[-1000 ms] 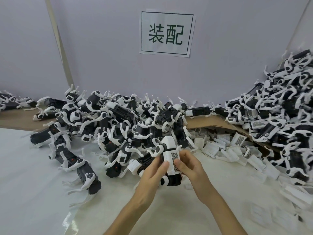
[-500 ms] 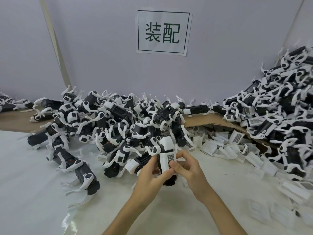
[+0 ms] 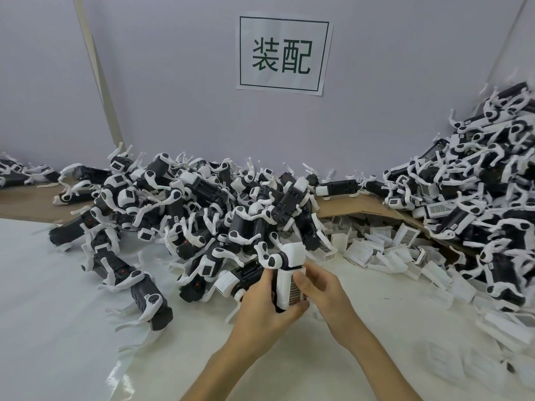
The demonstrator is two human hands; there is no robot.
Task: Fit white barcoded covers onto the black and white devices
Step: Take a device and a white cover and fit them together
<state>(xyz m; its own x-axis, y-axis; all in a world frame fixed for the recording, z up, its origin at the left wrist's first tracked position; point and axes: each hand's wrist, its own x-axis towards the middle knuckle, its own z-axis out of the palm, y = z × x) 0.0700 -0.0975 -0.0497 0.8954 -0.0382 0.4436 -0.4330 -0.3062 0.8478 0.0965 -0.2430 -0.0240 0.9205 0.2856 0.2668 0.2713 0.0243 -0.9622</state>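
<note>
White plastic cover (image 3: pixel 285 287) with a barcode lies against the side of a black and white device (image 3: pixel 291 256), held upright just above the pale sheet (image 3: pixel 58 285). The left hand (image 3: pixel 263 308) curls round the device's lower body; the right hand (image 3: pixel 324 290) pinches the cover, thumb on the barcode. Just behind is a heap of devices (image 3: pixel 202 204). To the right, loose covers (image 3: pixel 376 250) lie under a cardboard flap (image 3: pixel 362 208).

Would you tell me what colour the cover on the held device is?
The cover is white with a dark printed code patch; head view.
</note>
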